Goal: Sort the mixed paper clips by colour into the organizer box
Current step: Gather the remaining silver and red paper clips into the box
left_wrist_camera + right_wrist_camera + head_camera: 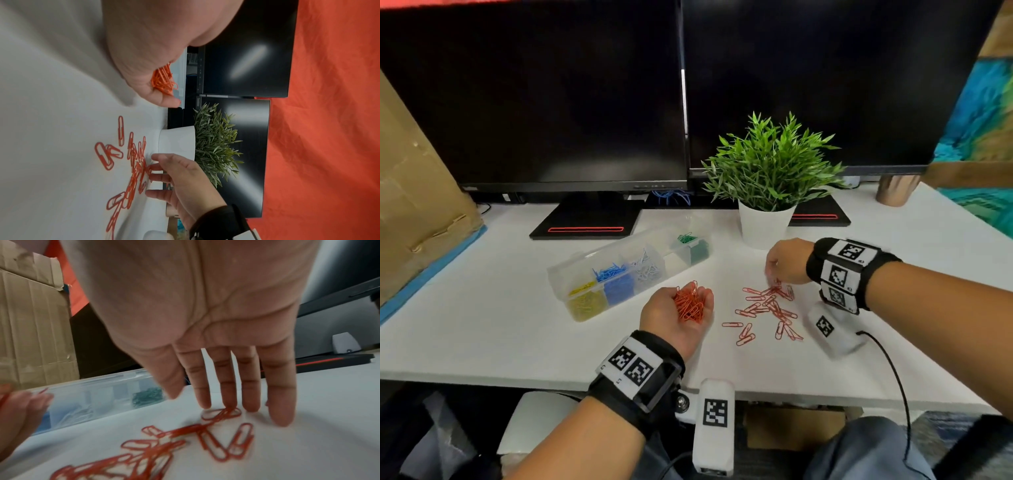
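Observation:
My left hand (681, 294) lies palm up on the white desk (517, 325), cupped round a heap of red paper clips (690, 303); the same heap (163, 81) shows in the left wrist view. My right hand (774, 279) reaches down with straight fingers (249, 395) touching the far end of the scattered red clips (767, 308) (156, 451). Left of my left hand stands the clear organizer box (571, 274), with yellow (587, 301), blue (613, 277), white (647, 269) and green clips (690, 241) in separate compartments. One compartment between white and green looks empty.
A potted plant (763, 222) stands just behind my right hand. Two dark monitors (551, 102) and their stand bases (585, 219) line the back. A cardboard box (414, 188) is at the left, a copper cup (895, 190) at the back right.

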